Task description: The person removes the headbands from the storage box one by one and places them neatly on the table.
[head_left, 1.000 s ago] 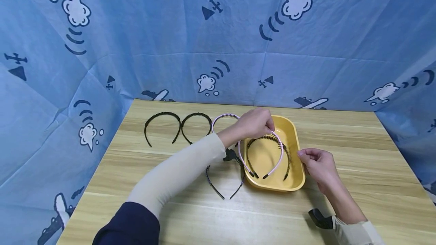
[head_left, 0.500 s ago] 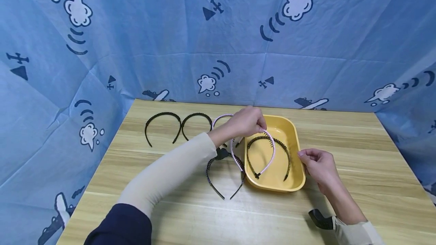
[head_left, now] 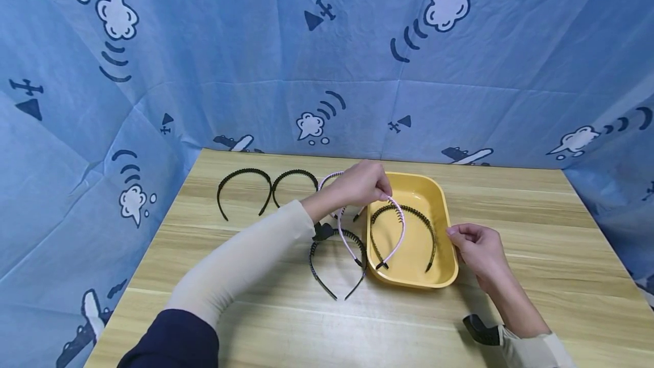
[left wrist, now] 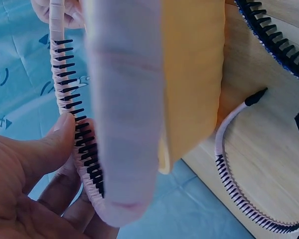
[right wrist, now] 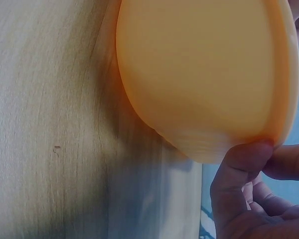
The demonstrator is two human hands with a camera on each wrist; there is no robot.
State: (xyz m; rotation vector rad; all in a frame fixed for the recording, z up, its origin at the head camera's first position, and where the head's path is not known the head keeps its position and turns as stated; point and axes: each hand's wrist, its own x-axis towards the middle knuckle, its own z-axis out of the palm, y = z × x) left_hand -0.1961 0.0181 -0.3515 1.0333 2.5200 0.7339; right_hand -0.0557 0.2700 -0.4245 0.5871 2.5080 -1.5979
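My left hand [head_left: 364, 183] pinches the top of a pale pink headband [head_left: 402, 230] that has black comb teeth [left wrist: 70, 89] along its inside. One end of this headband overlaps the left part of the yellow tray [head_left: 443, 203] in the head view; the other hangs left of the rim. Inside the tray lies a dark toothed headband [head_left: 433, 237]. My right hand [head_left: 480, 246] grips the tray's right rim between thumb and fingers. Partly hidden behind my left hand, another pink headband [head_left: 327, 178] lies on the table.
Two black headbands [head_left: 245, 170] [head_left: 296, 172] lie at the back left. A dark headband [head_left: 364, 254] lies just left of the tray, its top near the black wrist camera [head_left: 323, 231]. A patterned blue cloth [head_left: 357, 61] hangs behind the wooden table [head_left: 536, 231].
My left hand has moved left with the pink headband, from over the middle of the tray to its left rim. My right hand has stayed on the tray's rim.
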